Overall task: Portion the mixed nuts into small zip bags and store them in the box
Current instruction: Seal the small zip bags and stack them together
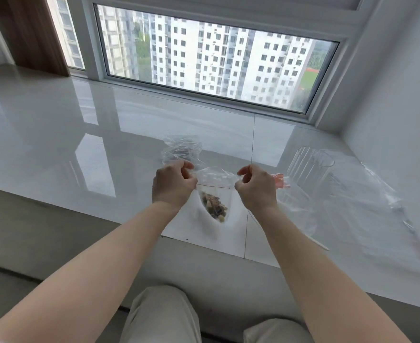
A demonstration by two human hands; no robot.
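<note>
I am pinching the top corners of the zip bag with my left hand and right hand, suspending it above the sill so the mixed nuts are settling below the seal.

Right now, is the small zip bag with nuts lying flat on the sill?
No, both hands, left hand and right hand, hold the zip bag up by its top corners.
</note>
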